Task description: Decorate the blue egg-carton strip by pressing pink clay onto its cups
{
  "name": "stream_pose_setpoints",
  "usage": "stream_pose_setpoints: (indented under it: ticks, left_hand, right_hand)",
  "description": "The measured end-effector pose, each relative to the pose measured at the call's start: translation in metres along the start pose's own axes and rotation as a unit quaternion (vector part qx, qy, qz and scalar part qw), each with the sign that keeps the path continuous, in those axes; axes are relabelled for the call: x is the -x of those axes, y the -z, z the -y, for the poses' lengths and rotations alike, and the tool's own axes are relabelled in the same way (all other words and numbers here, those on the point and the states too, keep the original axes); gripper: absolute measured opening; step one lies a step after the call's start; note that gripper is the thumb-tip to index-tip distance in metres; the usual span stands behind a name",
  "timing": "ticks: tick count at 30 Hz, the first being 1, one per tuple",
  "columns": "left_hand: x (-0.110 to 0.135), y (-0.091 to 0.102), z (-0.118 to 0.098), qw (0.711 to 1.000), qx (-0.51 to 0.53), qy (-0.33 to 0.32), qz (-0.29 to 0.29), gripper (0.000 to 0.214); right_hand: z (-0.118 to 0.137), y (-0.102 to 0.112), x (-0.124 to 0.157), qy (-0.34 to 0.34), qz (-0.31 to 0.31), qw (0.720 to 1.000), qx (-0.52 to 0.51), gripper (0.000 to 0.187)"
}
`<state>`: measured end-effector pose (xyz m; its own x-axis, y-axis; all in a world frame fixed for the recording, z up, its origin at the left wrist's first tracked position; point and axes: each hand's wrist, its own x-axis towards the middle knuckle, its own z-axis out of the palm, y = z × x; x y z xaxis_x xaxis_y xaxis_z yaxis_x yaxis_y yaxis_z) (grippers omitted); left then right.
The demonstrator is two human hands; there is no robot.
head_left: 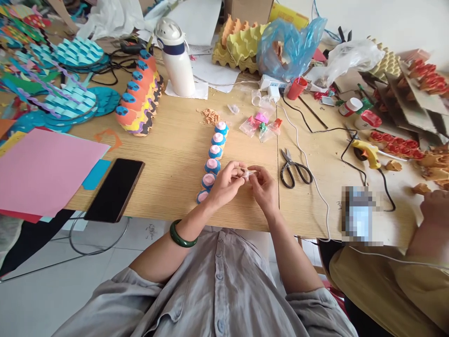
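Note:
My left hand point(229, 181) and my right hand point(263, 187) meet above the table, fingers pinched around a small clear plastic bag point(248, 173). Whatever the bag contains is too small to make out. Just left of my hands runs a row of egg-carton cups point(215, 151), painted blue with round pale pink pieces on top; my left hand partly covers its near end. Farther back lie opened little bags of coloured clay point(261, 118) in pink, red and green. Black-handled scissors point(294, 169) rest with blades apart to the right of my right hand.
At left are a phone point(115, 189), pink paper point(52, 171) and an orange painted carton strip point(139, 96). A white bottle point(176, 58) stands behind. On the right are a yellow glue gun point(367, 153), cables, red-tipped carton pieces point(396, 144) and another person's arm point(430, 229).

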<state>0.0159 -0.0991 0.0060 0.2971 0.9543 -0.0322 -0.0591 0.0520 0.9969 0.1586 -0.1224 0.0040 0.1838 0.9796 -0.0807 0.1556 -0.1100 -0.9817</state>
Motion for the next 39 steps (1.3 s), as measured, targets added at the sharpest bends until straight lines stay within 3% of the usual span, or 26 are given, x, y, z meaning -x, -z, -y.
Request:
stream_pose_setpoints:
  ticks: [4,7,11,17,21,26,30,36,39]
  left_hand:
    - [-0.001,0.0,-0.002,0.992,0.079,0.094,0.003,0.024]
    - [-0.001,0.0,0.0,0.991,0.072,0.105,-0.028,0.016]
    - [0.001,0.005,0.004,0.998,-0.039,0.025,-0.045,0.024]
    - [0.004,0.009,0.007,0.97,-0.218,-0.071,-0.074,0.019]
    - [0.006,0.009,0.009,0.957,-0.251,-0.108,-0.096,0.015]
    - [0.008,0.009,0.011,0.976,-0.185,-0.062,-0.098,0.011]
    - [0.006,0.007,0.008,0.993,-0.043,-0.002,-0.113,0.01]
    - [0.008,0.004,-0.003,0.975,0.166,0.123,-0.088,0.033]
    - [0.01,0.006,-0.002,0.975,0.172,0.116,-0.078,0.037]
  right_hand:
    - [-0.003,-0.002,-0.004,-0.087,0.033,0.99,-0.104,0.027]
    - [-0.004,-0.005,-0.006,-0.094,0.028,0.99,-0.098,0.028]
    - [-0.004,-0.005,-0.006,-0.087,0.013,0.993,-0.078,0.026]
    - [0.002,-0.001,0.0,-0.041,0.031,0.999,-0.018,0.028]
    - [0.009,-0.002,0.003,-0.015,0.05,0.998,-0.033,0.029]
    - [0.013,-0.005,0.001,-0.073,0.07,0.99,-0.094,0.03]
    - [0.015,-0.008,-0.001,-0.099,0.064,0.985,-0.125,0.027]
    - [0.017,-0.007,-0.005,-0.147,0.055,0.974,-0.165,0.019]
    - [0.015,-0.002,-0.008,-0.178,0.102,0.966,-0.155,0.023]
